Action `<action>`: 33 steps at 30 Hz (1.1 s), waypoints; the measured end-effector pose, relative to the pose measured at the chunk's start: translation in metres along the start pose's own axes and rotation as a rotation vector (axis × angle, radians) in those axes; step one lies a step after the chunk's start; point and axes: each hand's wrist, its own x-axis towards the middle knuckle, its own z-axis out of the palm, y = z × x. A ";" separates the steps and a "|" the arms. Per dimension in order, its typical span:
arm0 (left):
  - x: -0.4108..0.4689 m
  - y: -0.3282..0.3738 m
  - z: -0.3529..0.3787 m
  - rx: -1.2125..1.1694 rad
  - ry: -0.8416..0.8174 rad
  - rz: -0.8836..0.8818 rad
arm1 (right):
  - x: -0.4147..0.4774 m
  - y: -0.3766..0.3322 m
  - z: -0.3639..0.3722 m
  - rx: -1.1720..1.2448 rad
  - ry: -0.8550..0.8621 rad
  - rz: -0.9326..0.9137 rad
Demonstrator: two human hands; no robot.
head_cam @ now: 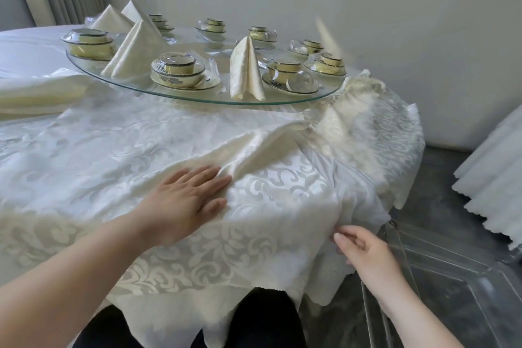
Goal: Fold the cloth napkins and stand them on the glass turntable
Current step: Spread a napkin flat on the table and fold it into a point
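Note:
A cream damask napkin [254,144] lies rumpled on the table in front of me; its far right part is blurred. My left hand [183,200] rests flat on its near corner, fingers straight. My right hand [364,246] pinches a cloth edge at the table's right rim; I cannot tell whether it is the napkin or the tablecloth. On the glass turntable [197,93] several folded napkins stand upright: one near the front rim [245,70], another to the left [132,51], and two at the far left [113,20].
Wrapped sets of yellow bowls and saucers [178,70] ring the turntable. A stack of flat napkins [36,93] lies at the left. The white patterned tablecloth [99,150] hangs over the table edge. A clear chair [423,263] stands at my right, more draped cloth [494,192] beyond it.

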 end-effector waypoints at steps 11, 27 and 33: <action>0.000 0.005 -0.002 0.001 0.011 -0.011 | -0.011 -0.020 0.001 0.411 -0.029 0.142; -0.069 0.077 -0.001 -0.511 0.387 0.066 | -0.024 -0.124 0.004 0.455 -0.357 -0.285; -0.086 0.037 -0.010 -0.797 0.583 -0.191 | -0.005 -0.149 0.026 0.279 -0.401 -0.400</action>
